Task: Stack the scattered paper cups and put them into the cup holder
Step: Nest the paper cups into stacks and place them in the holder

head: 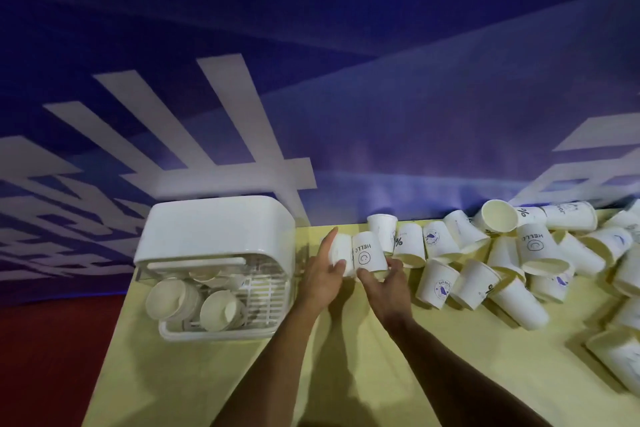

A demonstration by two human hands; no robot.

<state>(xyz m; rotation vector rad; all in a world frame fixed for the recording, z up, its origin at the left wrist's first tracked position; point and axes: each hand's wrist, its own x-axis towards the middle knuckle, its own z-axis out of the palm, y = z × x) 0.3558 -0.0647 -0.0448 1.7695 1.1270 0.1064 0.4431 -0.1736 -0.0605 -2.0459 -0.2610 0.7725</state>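
My left hand (322,274) grips a white paper cup (340,251) lying sideways, thumb and fingers wrapped round it. Right beside it my right hand (382,288) holds a second cup printed HELLO (369,253), pushed against the first one. Both are held above the yellow table (346,357), just right of the white cup holder (214,236). The holder's front is open and stacks of cups (194,302) lie inside on its white rack. A heap of scattered cups (519,253) covers the table to the right.
A blue wall with white stripes (311,114) stands directly behind the table. The table's left edge runs beside the holder, with red floor (52,357) below it. More fallen cups (620,354) lie at the far right edge.
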